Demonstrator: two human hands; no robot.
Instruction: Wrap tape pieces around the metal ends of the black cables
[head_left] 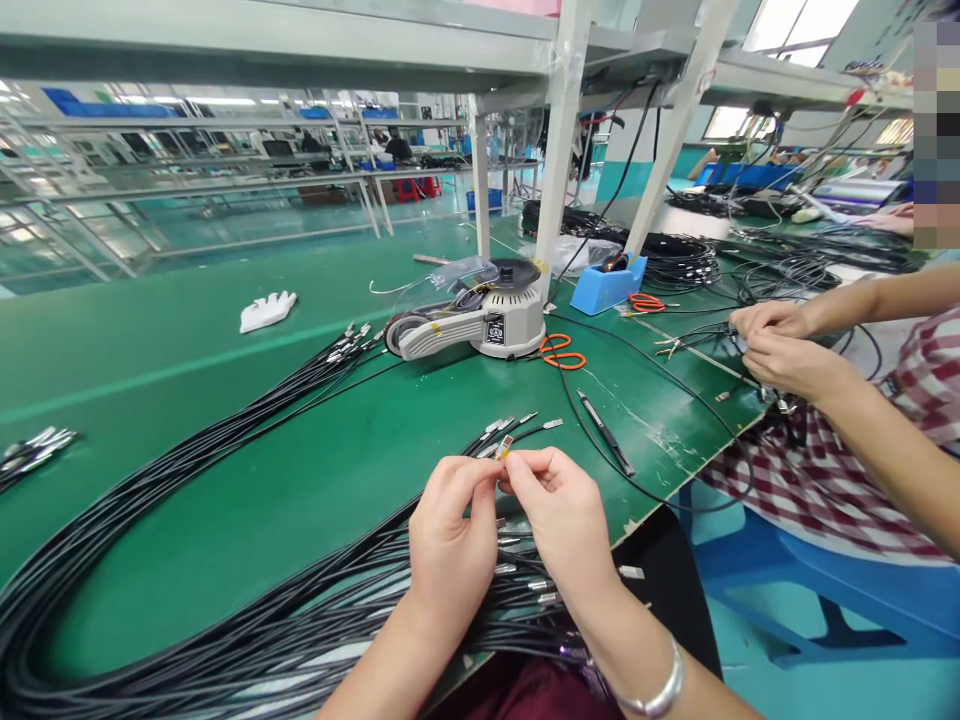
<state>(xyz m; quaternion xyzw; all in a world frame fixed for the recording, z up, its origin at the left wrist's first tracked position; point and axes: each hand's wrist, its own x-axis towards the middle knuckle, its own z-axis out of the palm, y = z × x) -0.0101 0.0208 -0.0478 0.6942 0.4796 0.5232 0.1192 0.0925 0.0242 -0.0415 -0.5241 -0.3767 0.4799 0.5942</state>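
Note:
Between the fingertips of both hands is a small metal cable connector [505, 446] with a bit of yellow tape at its base. My left hand [456, 515] pinches it from the left, and my right hand [559, 505] closes on it from the other side. Under and behind my hands runs a thick bundle of black cables [300, 590], curving round at the left. Several silver connector ends [544, 590] of these cables lie beneath my wrists. A few more connector tips [499, 425] show just beyond my fingers.
A grey tape dispenser [510, 315] stands ahead on the green table [300, 480], orange-handled scissors [562, 352] beside it. A black utility knife [606, 432] lies right of my hands. A white glove [268, 311] lies at left. A co-worker's hands [784, 350] handle cables at right.

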